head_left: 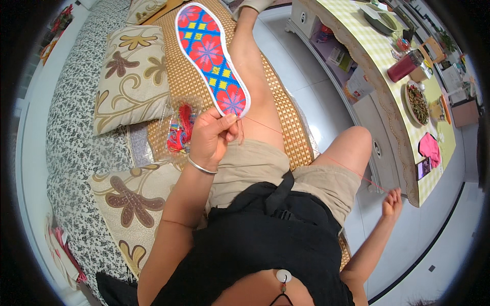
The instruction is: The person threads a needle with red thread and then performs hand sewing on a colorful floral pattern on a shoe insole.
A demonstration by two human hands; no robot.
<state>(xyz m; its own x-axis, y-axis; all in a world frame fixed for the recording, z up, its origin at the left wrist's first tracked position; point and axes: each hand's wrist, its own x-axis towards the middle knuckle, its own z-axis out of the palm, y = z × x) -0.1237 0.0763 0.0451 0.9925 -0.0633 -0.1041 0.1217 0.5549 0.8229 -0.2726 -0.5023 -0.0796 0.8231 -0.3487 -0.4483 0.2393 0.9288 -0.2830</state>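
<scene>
An embroidered insole with red flowers, blue ground, yellow squares and a white edge is held up over my outstretched leg. My left hand pinches its narrow lower end between thumb and fingers. From that end a thin red thread runs across my thighs to my right hand, stretched far out to the right beside the table. The right fingers are closed on the thread; whether a needle is among them is too small to tell. A short loop of thread hangs by my left fingers.
A clear bag of coloured thread skeins lies left of my leg on the woven seat mat. Patterned cushions are at the left. On the table at the right stand a dark red bottle, a food plate, a phone and a pink cloth.
</scene>
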